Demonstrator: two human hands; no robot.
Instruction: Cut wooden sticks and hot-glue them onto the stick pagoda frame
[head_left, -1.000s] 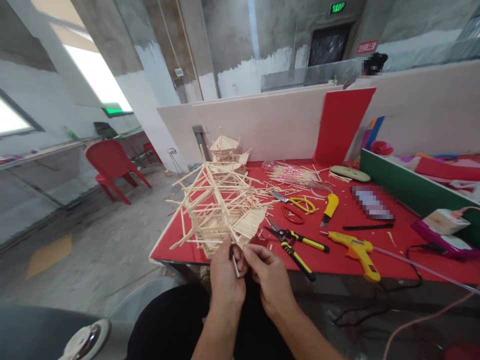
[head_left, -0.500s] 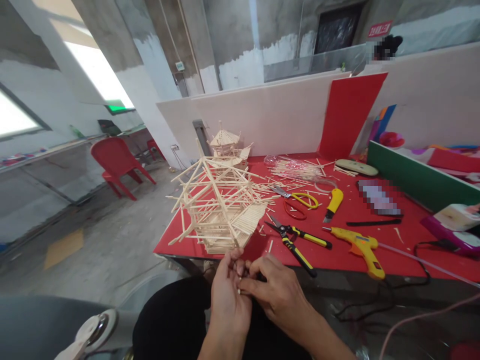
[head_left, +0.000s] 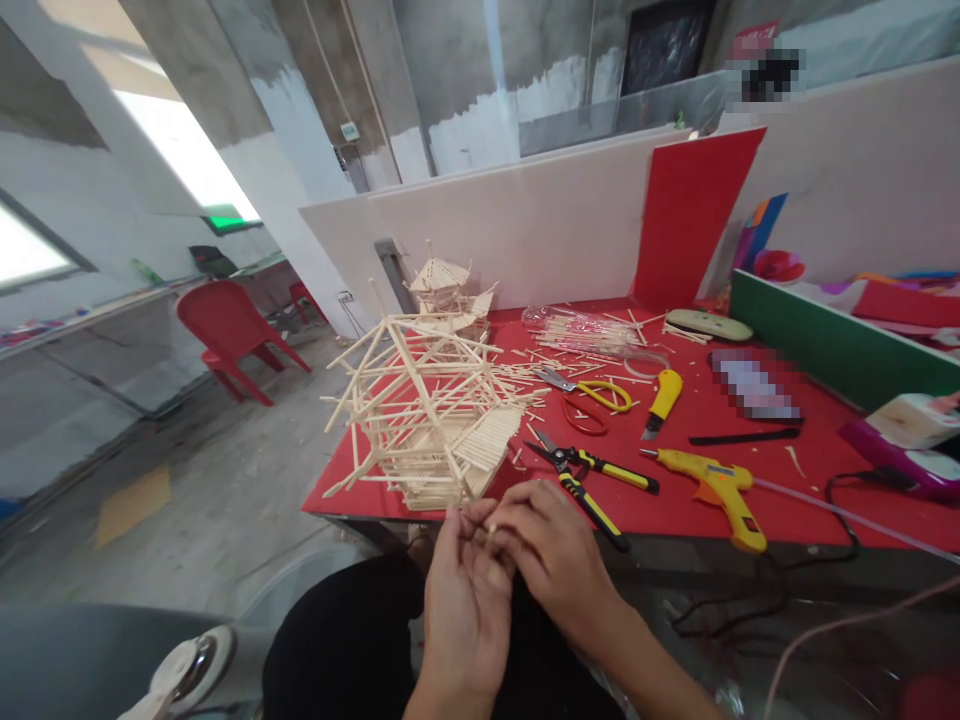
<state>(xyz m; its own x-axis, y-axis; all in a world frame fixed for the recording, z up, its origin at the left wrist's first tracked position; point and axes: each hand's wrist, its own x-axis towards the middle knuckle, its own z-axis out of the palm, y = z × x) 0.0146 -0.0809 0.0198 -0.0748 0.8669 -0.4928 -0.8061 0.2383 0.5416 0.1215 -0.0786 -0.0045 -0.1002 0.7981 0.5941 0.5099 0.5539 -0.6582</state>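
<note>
My left hand [head_left: 466, 605] is palm up with its fingers curled, below the near edge of the red table. Against its fingertips my right hand [head_left: 553, 548] closes in a pinch. A short pale wooden stick [head_left: 492, 533] shows between the fingers of both hands; most of it is hidden. Just beyond my hands stands a model pavilion [head_left: 420, 400] of thin wooden sticks, with open roof ribs and one slatted roof panel [head_left: 489, 438] on its right. Behind it is a smaller stick-built tower [head_left: 441, 280].
On the red table [head_left: 480, 520] lie black-and-yellow pruning shears [head_left: 592, 475], scissors [head_left: 600, 395], a yellow utility knife [head_left: 663, 400], a yellow glue gun [head_left: 712, 480] with a cord, and a bag of sticks [head_left: 585, 330]. A green board [head_left: 832, 345] stands at right.
Both hands have shifted slightly up, and the stick between them has moved with them. My right fingers are more bunched over the left fingertips. The whole view has shifted a little.
</note>
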